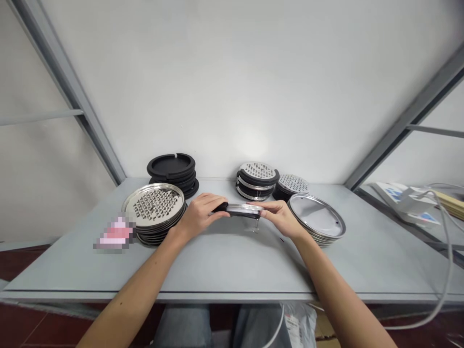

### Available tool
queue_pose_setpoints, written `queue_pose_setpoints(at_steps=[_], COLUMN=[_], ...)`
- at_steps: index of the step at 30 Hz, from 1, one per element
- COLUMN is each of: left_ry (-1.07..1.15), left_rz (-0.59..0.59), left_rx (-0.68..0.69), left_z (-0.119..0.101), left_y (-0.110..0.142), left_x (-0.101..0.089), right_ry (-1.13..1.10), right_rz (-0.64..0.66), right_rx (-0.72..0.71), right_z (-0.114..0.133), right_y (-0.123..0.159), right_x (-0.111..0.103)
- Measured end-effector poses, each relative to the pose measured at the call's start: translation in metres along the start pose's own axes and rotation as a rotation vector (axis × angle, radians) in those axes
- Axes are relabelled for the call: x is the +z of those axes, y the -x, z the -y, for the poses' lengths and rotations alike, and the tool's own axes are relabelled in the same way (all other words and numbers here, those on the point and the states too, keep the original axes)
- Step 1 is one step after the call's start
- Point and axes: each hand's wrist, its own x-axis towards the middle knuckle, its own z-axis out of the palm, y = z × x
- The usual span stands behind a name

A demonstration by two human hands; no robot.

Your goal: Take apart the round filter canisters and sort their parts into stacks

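Both my hands grip a round metal disc with a black rim (pixel 239 209), raised just above the table and seen nearly edge-on. My left hand (pixel 203 211) pinches its left side, where the black rim shows. On the opposite side, my right hand (pixel 278 217) has its fingers and thumb closed on the edge. A small wire piece (pixel 257 225) hangs below the disc near the right fingers. Left of my left hand stands a stack of round metal grater plates (pixel 154 205). A stack of smooth shiny metal discs (pixel 318 217) is beside my right forearm.
Black ring-shaped trays (pixel 171 166) are piled at the back left. Behind my hands stand black-rimmed grater discs (pixel 258 173), with more grater plates (pixel 293 183) beside them. A blurred pink item (pixel 115 234) lies at left. A white cable (pixel 449 261) hangs at right.
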Motion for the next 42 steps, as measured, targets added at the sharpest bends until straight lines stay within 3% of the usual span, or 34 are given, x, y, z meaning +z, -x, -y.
queue_pose_setpoints(at_steps=[3, 8, 14, 17, 21, 25, 28, 32, 37, 42], left_ry=[0.007, 0.085, 0.151, 0.069, -0.105, -0.204, -0.283, -0.412, -0.59, -0.563], left_rz=[-0.032, -0.113, -0.259, -0.282, -0.273, -0.236, -0.164, -0.09, 0.027, 0.032], left_rx=[-0.034, -0.16, -0.211, -0.225, -0.1, -0.002, 0.004, -0.06, -0.065, -0.108], left_z=[0.0, -0.001, -0.015, -0.028, -0.042, -0.042, -0.027, 0.01, 0.075, 0.132], left_y=[0.003, 0.005, -0.002, -0.002, -0.005, -0.021, -0.036, -0.045, -0.038, -0.02], left_x=[0.001, 0.001, -0.007, -0.022, -0.055, -0.091, -0.116, -0.146, -0.181, -0.195], right_ry=[-0.098, -0.352, -0.351, -0.335, -0.266, -0.299, -0.259, 0.015, 0.341, 0.478], right_rz=[-0.078, -0.317, -0.478, -0.533, -0.566, -0.588, -0.603, -0.565, -0.229, -0.048], right_rx=[-0.018, -0.011, -0.069, -0.08, -0.159, -0.042, 0.016, -0.146, -0.448, -0.547], right_z=[-0.007, -0.012, -0.012, -0.009, -0.008, -0.014, -0.018, -0.014, -0.011, -0.019], right_y=[0.0, 0.001, 0.0, -0.001, -0.002, -0.007, -0.007, 0.0, 0.007, 0.004], right_x=[-0.006, -0.02, -0.025, -0.027, -0.028, -0.017, -0.004, 0.015, 0.041, 0.051])
